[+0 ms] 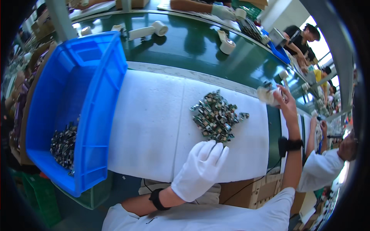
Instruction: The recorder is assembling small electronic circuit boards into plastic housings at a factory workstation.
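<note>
My left hand [202,169], in a white glove, rests over the near edge of a heap of small circuit boards [216,115]. Its fingers are stretched out at the lowest boards, and I see nothing held in them. The heap lies on a white foam sheet [146,127]. Off to the right, my bare right hand [285,99] is raised by the belt's edge with its fingers closed round a white plastic housing [266,95]. That housing is smeared by motion, with something dark at its top.
A deep blue bin [98,104] at the left holds more small boards [65,148]. Beyond the foam runs a green conveyor belt [181,42] carrying white housings [227,47]. Across it a co-worker's gloved hand [223,12] holds a white part. Another person [322,169] sits at my right.
</note>
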Demonstrator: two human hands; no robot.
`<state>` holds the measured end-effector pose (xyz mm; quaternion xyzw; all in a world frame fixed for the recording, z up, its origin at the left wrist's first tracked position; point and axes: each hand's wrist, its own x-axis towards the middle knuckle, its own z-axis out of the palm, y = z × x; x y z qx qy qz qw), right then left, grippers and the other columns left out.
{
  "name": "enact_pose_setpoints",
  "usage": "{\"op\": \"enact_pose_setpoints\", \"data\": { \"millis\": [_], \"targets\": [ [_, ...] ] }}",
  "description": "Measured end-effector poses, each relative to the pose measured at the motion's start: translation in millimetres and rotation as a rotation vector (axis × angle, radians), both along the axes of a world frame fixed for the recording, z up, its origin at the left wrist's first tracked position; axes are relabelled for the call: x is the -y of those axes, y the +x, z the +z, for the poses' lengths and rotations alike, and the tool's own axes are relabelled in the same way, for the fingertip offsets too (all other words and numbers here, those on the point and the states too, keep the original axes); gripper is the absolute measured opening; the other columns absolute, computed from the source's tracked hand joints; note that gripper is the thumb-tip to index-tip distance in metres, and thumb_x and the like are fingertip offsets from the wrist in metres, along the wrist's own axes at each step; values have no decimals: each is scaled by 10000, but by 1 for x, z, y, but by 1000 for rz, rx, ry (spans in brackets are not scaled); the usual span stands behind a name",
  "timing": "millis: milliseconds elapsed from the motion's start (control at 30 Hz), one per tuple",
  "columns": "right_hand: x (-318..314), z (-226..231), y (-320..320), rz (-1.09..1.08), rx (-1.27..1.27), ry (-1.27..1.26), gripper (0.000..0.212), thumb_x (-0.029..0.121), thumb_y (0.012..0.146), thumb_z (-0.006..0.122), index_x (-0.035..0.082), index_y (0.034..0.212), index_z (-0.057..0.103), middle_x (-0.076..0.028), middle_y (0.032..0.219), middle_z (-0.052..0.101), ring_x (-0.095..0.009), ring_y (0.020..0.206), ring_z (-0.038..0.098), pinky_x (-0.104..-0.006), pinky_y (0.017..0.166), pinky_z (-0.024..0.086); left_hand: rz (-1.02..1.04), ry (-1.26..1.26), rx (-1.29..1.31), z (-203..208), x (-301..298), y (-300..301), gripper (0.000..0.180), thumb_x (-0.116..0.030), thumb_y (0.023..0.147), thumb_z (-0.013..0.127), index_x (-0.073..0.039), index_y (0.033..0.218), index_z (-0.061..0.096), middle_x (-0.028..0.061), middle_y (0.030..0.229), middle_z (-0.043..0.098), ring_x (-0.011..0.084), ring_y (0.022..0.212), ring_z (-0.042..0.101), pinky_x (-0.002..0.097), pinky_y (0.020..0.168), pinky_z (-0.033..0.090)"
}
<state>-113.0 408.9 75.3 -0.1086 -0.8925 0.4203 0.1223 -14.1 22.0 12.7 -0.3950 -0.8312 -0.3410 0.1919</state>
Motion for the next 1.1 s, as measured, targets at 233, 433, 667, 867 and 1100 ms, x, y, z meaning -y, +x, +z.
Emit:
{"op": "enact_pose_setpoints", "data": {
  "millis": [233,433,667,867,1100],
  "targets": [
    [-71,-34,-192,-266,256,530,778,661,853,667,21,1293,635,-194,1144,695,-322,1003,704,-400,845,580,113,-102,5,-1,-9,6,478,-95,767,646,8,1233,616,82,1080,559,238,1008,563,389,888,468],
    [99,-33,-283,-250,-66,860,737,641,923,542,21,1316,601,-251,1278,642,-419,1192,613,-490,1013,490,95,-40,39,-5,-6,2,477,-101,765,641,-6,1232,619,58,1036,555,198,934,570,358,848,463],
    [139,-41,-294,112,186,652,649,536,905,663,37,1311,575,-200,1203,675,-348,1082,674,-443,939,530,64,-49,-53,-10,-4,5,466,-101,755,646,-15,1212,625,49,988,558,189,846,577,340,785,472],
    [139,0,-193,521,-44,348,582,330,865,800,51,1308,545,-108,1114,645,-149,942,644,-287,779,561,45,-50,-74,-10,-8,8,429,-86,754,666,-28,1178,636,48,945,569,197,821,578,352,767,474],
    [133,53,19,654,-36,314,524,-4,809,786,106,1283,591,-32,1277,562,-140,999,587,-263,792,553,15,63,-11,-10,-2,5,393,-41,776,715,-56,1164,656,57,880,588,265,817,589,404,769,470]
  ]
}}
